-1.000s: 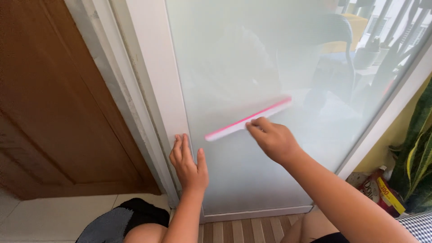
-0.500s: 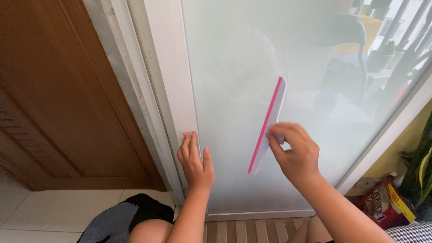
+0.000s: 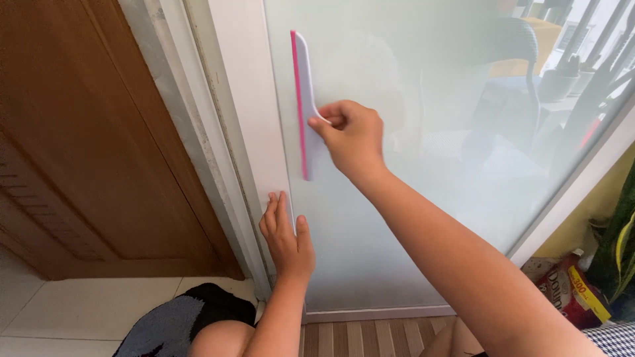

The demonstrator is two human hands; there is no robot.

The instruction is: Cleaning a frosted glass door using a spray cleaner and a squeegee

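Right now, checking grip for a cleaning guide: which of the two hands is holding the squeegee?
The right hand, raised against the frosted glass, grips the white, pink-edged squeegee. The left hand lies flat lower down on the white frame, holding nothing.

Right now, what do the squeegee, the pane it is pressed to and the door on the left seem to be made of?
Squeegee: likely plastic, smooth white body with a pink edge strip, perhaps rubber.
Pane: frosted glass or film-covered glass; shapes behind show only as blurs.
White frame: smooth, painted or plastic; cannot tell which.
Door: brown wood or wood veneer, visible grain, matte.
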